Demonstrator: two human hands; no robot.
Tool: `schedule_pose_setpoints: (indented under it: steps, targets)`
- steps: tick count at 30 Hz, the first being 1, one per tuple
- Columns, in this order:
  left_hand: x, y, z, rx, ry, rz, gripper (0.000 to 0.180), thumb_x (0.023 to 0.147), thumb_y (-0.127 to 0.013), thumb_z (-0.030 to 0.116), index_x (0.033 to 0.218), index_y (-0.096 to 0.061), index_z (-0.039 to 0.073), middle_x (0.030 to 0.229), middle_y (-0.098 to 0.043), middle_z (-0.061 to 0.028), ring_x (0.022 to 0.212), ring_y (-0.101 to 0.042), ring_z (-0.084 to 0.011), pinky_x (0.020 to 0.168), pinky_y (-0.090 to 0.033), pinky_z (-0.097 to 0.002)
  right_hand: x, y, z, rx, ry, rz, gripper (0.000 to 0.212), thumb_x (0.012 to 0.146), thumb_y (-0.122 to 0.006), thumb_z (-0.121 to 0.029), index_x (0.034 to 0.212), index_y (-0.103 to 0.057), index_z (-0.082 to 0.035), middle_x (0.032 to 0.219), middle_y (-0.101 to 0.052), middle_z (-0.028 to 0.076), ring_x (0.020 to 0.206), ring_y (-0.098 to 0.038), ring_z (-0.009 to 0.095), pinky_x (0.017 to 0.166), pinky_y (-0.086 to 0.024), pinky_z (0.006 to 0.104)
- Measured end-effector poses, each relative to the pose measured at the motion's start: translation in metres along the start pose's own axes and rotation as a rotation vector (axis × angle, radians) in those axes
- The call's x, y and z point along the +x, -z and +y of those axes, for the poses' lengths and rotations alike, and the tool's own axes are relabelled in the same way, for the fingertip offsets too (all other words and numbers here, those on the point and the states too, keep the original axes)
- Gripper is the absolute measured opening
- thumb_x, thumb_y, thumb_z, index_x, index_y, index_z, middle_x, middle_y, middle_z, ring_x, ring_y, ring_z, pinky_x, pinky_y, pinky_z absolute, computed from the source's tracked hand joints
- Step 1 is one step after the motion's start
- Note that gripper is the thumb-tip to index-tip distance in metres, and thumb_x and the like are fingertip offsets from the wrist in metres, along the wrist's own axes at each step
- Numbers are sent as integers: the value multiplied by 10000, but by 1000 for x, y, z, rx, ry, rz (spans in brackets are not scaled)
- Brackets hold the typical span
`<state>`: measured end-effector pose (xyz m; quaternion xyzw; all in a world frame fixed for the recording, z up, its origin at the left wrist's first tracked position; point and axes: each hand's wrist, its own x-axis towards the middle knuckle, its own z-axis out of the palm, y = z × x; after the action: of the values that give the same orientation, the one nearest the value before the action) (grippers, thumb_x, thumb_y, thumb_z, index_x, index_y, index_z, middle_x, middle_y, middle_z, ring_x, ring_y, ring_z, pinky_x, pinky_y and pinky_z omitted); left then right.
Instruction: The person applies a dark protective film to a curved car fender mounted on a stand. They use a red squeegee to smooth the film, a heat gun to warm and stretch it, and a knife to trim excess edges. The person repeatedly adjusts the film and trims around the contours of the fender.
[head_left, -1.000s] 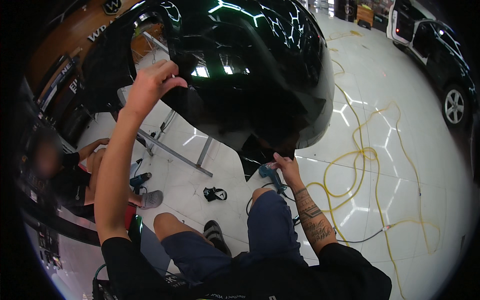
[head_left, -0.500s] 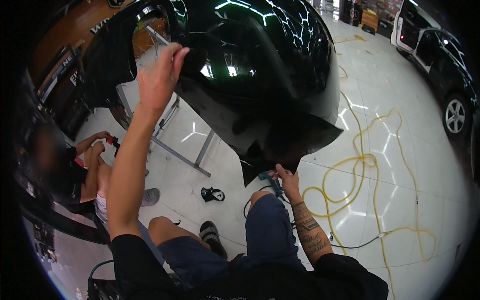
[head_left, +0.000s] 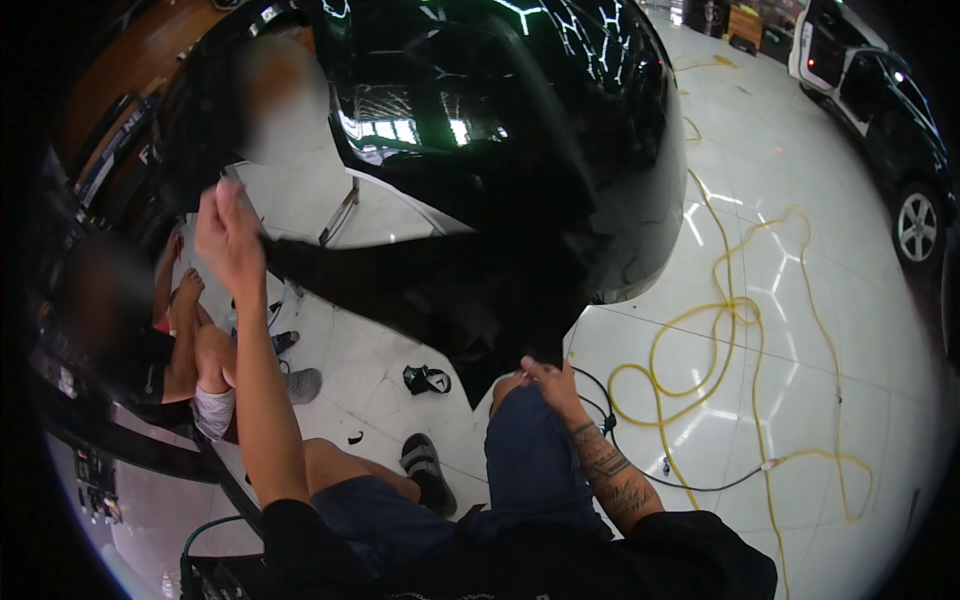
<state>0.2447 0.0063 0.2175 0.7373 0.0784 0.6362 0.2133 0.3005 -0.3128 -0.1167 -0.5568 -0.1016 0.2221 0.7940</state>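
Observation:
A large glossy black curved car body panel point(head_left: 470, 110), which looks like a bumper, stands in front of me. A loose sheet of black film point(head_left: 420, 290) hangs from its lower edge and is pulled out towards me. My left hand point(head_left: 232, 240), arm stretched out, is closed on the film's left end, away from the panel. My right hand point(head_left: 550, 388) pinches the film's near edge just above my right knee. Between the hands the film is drawn taut, its pointed lower corner hanging beside my right hand.
At the left sits a co-worker point(head_left: 150, 350) with bent knees. A grey metal stand leg point(head_left: 340, 212) shows behind the film. Yellow hose point(head_left: 650, 360) loops over the tiled floor at right, joined to a black cable point(head_left: 700, 489). A small black object point(head_left: 427, 380) lies near my sandal point(head_left: 428, 470). A car point(head_left: 905, 140) stands far right.
My left hand has moved left and down from the panel, drawing the film's left end off it. My right hand has shifted slightly left and down with its edge.

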Motion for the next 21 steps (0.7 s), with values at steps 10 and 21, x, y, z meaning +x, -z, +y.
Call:
schedule_pose_setpoints:
  steps: [10, 21]
  targets:
    - [-144, 125, -142, 410, 505, 121, 468, 978, -507, 322, 673, -624, -13, 535, -501, -78, 515, -457, -143, 513, -380, -344, -37, -40, 51, -316, -232, -355, 312, 867, -703, -231, 780, -636, 62, 706, -664, 98, 668, -614, 135, 626, -470, 255]
    - [-160, 96, -66, 248, 543, -491, 406, 935, -564, 335, 771, -647, -27, 631, -585, -203, 574, -556, -354, 596, -452, -424, -14, -66, 86, -825, -112, -669, 235, 815, -714, -207, 819, -658, 22, 662, -634, 108, 582, -584, 164, 548, -455, 328]
